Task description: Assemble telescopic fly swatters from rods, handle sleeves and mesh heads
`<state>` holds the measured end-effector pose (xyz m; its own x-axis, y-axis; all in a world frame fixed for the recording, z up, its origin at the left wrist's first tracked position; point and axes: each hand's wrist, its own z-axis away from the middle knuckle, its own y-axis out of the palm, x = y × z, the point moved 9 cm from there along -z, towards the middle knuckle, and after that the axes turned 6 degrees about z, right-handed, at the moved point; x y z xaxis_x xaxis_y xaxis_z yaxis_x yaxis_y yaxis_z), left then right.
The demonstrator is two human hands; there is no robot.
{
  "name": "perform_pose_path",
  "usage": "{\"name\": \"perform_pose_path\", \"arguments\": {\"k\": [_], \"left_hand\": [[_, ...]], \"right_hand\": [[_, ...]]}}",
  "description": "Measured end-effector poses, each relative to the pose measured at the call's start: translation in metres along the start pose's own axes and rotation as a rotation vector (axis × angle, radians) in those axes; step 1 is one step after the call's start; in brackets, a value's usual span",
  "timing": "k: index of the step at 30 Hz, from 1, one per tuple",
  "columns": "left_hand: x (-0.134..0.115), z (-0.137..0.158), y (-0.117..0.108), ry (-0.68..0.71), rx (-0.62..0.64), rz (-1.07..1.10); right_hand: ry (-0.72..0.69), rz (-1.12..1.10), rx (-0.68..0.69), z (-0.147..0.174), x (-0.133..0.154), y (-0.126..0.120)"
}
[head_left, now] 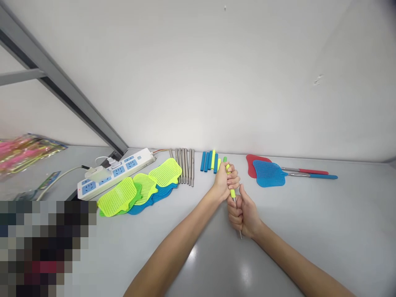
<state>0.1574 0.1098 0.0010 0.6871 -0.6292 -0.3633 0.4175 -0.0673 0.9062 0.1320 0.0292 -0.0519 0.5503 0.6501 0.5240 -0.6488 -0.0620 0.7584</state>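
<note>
My left hand (225,181) is wrapped round a yellow-green grip sleeve (232,193), whose lower end shows below the fingers. Just beneath, my right hand (243,214) is closed round a slim metal rod (240,234); its bottom end sticks out under the fist. Rod and sleeve line up and meet between the hands; how far one sits inside the other is hidden. Behind my left hand lie several loose blue sleeves (206,161) and yellow ones (213,159), and a green end (225,159) shows above it.
Several metal rods (185,165) lie in a row at left, beside perforated fly swatter heads (165,172). A power strip (123,171) with plugs and cables stands behind them. At right rest a blue fly swatter (269,173) and a red one (312,171). Plastic packets (27,152) lie far left.
</note>
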Motion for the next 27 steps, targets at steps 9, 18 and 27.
{"name": "perform_pose_path", "arguments": {"k": [9, 18, 27], "left_hand": [[0.004, -0.005, 0.004, -0.008, -0.023, -0.035], [-0.011, 0.000, -0.001, 0.044, -0.056, -0.058], [-0.080, 0.014, 0.007, 0.260, -0.059, -0.016]], "right_hand": [[-0.057, 0.013, 0.019, 0.003, 0.003, 0.005], [-0.072, 0.086, 0.078, 0.004, 0.006, 0.013], [-0.030, 0.235, 0.117, 0.003, 0.000, 0.025]]}}
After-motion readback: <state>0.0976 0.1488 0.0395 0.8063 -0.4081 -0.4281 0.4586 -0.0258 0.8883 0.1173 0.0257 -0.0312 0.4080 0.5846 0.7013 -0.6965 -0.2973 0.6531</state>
